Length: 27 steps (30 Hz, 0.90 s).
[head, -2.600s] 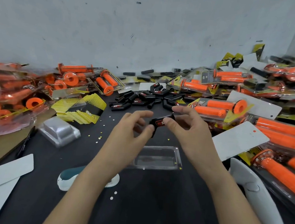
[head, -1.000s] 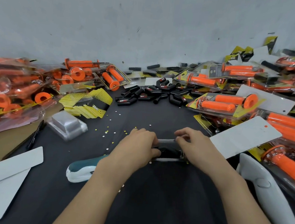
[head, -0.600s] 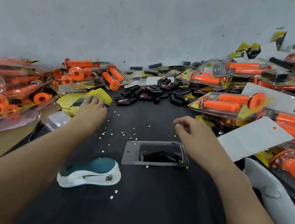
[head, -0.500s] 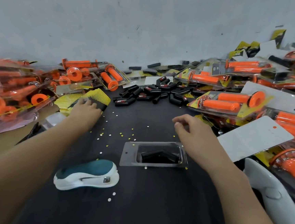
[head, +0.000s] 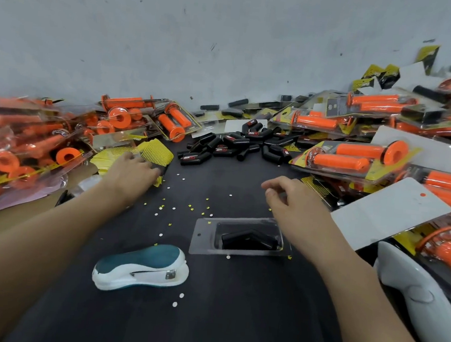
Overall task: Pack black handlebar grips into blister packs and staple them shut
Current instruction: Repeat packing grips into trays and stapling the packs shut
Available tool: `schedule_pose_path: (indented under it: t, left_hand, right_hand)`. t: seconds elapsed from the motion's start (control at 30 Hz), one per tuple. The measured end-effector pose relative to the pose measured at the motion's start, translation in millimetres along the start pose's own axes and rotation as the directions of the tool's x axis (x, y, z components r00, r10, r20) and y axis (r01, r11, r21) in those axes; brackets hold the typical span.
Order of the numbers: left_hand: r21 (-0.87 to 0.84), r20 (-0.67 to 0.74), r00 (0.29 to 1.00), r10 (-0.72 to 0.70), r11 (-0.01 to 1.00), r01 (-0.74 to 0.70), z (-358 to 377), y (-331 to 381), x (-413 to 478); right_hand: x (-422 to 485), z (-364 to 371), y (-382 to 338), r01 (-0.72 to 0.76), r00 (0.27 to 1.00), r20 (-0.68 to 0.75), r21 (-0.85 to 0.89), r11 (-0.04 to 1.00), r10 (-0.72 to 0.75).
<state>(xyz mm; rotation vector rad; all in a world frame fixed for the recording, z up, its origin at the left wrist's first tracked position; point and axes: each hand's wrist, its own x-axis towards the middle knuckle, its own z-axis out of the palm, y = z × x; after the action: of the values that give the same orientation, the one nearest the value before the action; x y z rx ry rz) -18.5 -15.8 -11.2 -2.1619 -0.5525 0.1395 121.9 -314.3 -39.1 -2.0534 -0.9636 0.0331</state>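
A clear blister pack (head: 202, 239) lies flat on the black table with a bent black handlebar grip (head: 248, 239) in its cavity. My left hand (head: 129, 170) is stretched out to the left, its fingers resting on a stack of yellow-and-black printed cards (head: 155, 151). My right hand (head: 290, 201) hovers just beyond the pack's right end with loosely curled fingers that hold nothing. A teal and white stapler (head: 141, 268) sits in front of the pack, to its left. Loose black grips (head: 235, 144) are heaped at the back centre.
Packed orange grips pile up on the left (head: 30, 140) and on the right (head: 356, 160). A white backing card (head: 389, 212) juts out at the right, with a white plastic device (head: 412, 293) below it. Small paper punch dots litter the table.
Both hands pressed the grip into the blister and let go. My left hand swung out to the card stack and stays there; my right hand lifted off the pack.
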Motion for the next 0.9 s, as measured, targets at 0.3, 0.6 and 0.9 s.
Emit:
schedule_pose_path:
  t: [0.3,0.6,0.9]
  left_hand:
    - [-0.976,-0.085,0.656,-0.750,0.195,0.097,-78,-4,-44]
    - [-0.781,0.301,0.860,-0.412,-0.624,-0.025,-112,45,-84]
    - [-0.866,0.243,0.926,-0.291,-0.495,0.072,-78,37,-91]
  right_hand:
    - [-1,-5,-7,0.026,0.993,-0.115,0.171,0.985,-0.006]
    - [-7,2,-32,-0.088,0.996,0.071,0.665,0.742,0.055]
    - [-3,24,-37,-0.133,0.990,0.131,0.712,0.689,0.056]
